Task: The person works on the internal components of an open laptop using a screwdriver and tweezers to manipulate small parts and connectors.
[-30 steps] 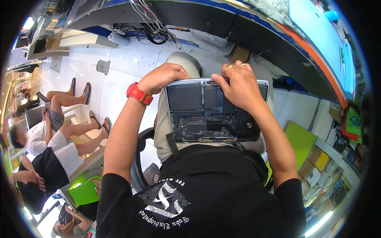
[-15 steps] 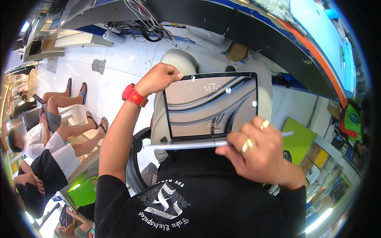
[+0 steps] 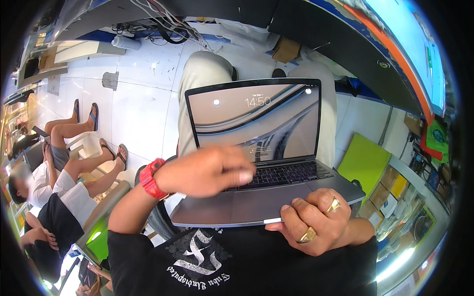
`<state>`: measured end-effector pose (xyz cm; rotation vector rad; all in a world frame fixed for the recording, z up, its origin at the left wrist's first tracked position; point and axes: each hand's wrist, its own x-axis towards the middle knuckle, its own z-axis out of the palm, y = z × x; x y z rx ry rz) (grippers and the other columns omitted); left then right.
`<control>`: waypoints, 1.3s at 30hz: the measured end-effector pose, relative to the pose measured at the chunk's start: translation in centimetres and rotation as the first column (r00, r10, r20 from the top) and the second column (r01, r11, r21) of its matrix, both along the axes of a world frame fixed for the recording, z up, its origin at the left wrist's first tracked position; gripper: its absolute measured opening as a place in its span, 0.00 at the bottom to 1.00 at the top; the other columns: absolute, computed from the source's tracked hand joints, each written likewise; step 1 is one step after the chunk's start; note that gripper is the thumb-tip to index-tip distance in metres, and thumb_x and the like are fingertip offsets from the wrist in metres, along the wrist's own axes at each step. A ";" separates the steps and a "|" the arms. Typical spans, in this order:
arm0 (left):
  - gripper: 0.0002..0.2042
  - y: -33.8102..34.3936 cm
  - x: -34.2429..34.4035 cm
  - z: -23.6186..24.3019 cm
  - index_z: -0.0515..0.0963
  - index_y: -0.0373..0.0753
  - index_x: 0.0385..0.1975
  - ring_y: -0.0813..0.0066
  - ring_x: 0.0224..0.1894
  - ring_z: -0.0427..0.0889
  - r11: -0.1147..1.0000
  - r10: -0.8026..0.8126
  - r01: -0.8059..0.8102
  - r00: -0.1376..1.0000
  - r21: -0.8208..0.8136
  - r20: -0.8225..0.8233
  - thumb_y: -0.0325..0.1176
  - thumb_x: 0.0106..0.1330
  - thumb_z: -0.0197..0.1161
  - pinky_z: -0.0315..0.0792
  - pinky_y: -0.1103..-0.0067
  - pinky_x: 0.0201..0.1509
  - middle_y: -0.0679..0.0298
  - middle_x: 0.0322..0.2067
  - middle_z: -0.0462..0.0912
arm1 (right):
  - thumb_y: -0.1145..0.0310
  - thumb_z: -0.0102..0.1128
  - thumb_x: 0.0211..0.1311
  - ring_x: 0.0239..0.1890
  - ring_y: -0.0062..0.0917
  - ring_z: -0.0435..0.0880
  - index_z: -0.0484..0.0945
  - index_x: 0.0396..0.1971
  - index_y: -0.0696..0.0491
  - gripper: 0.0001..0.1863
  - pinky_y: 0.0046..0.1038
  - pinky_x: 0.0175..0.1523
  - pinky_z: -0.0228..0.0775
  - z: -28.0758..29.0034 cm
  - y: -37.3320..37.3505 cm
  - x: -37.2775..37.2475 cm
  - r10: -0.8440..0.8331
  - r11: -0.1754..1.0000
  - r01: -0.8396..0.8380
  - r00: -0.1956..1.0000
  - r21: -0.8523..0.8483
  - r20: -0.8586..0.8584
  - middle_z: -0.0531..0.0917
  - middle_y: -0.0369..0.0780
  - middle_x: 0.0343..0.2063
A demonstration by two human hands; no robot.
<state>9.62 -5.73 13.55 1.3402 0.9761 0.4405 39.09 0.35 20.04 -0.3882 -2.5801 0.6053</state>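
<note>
The laptop (image 3: 242, 209), a thin slab of smooth grey, metallic-looking casing with rounded corners, sits open above the person's lap, its front edge close to the black T-shirt (image 3: 276, 261) with a pale ornate print. The two hands are apart. The right hand (image 3: 316, 222) is clamped on the front edge, right of centre, fingers bent over the flat palm rest and thumb at the rim; two chunky, polished gold-coloured rings (image 3: 307, 235) stand out on it. The left hand (image 3: 210, 170) is blurred across the left part of the keyboard (image 3: 296, 172); whether it touches the keys or how far its fingers close, I cannot tell. A bulky red watch (image 3: 152, 178) wraps that wrist. The glossy screen (image 3: 222, 126), black-bordered, is lit with sweeping curved bands and catches round white reflections. Behind it, pale cloth trousers (image 3: 205, 66) cover the knees, over shiny white floor tiles (image 3: 143, 108). Farther off are a brown cardboard box (image 3: 286, 49) and loose, tangled cables (image 3: 158, 19).
</note>
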 end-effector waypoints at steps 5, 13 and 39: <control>0.14 -1.1 -0.2 0.3 0.85 0.29 0.57 0.51 0.61 0.87 0.992 -0.090 0.097 0.991 -0.078 0.095 0.33 0.85 0.61 0.79 0.64 0.67 0.50 0.56 0.88 | 0.57 0.87 0.54 0.27 0.28 0.80 0.87 0.35 0.55 0.19 0.25 0.26 0.70 -0.2 0.0 -0.2 -0.010 1.000 0.010 1.000 -0.008 -0.018 0.84 0.38 0.29; 0.15 -0.2 -0.6 0.4 0.85 0.28 0.58 0.52 0.61 0.87 0.973 -0.155 0.163 0.986 -0.162 0.058 0.34 0.87 0.59 0.79 0.64 0.67 0.50 0.55 0.88 | 0.58 0.83 0.58 0.28 0.24 0.76 0.86 0.35 0.55 0.17 0.24 0.31 0.69 -0.3 0.2 -0.5 -0.063 0.998 0.063 0.998 -0.008 -0.027 0.79 0.34 0.26; 0.22 -2.9 -7.9 1.1 0.90 0.33 0.52 0.64 0.48 0.90 0.938 -0.053 0.060 0.998 -0.341 0.030 0.46 0.89 0.55 0.81 0.70 0.56 0.54 0.45 0.93 | 0.60 0.85 0.57 0.24 0.24 0.76 0.86 0.34 0.56 0.18 0.23 0.27 0.69 -0.1 1.1 -1.3 -0.066 0.998 0.066 0.998 -0.023 -0.002 0.80 0.35 0.25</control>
